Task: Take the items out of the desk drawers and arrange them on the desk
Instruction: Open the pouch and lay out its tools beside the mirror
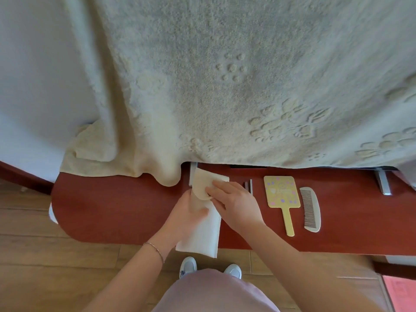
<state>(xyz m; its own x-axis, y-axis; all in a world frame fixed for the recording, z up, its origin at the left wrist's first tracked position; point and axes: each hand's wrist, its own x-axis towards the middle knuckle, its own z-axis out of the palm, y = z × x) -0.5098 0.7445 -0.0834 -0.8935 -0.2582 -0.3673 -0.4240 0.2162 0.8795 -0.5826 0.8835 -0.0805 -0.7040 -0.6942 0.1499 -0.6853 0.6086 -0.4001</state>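
Cloth (206, 230), pale and soft, lies as a long folded strip on the reddish-brown desk (112, 210), its long axis running from the near edge, which it overhangs, toward the big textured towel (225, 86) draped over the far side. The far end is folded back, showing a beige underside. The left hand (189, 212) lies flat on the strip, fingers loosely spread; the right hand (234, 201) pinches the folded flap. Right of the cloth lie a yellow rectangular hand mirror (280, 194) and a grey comb (310, 209), both lengthwise alongside it.
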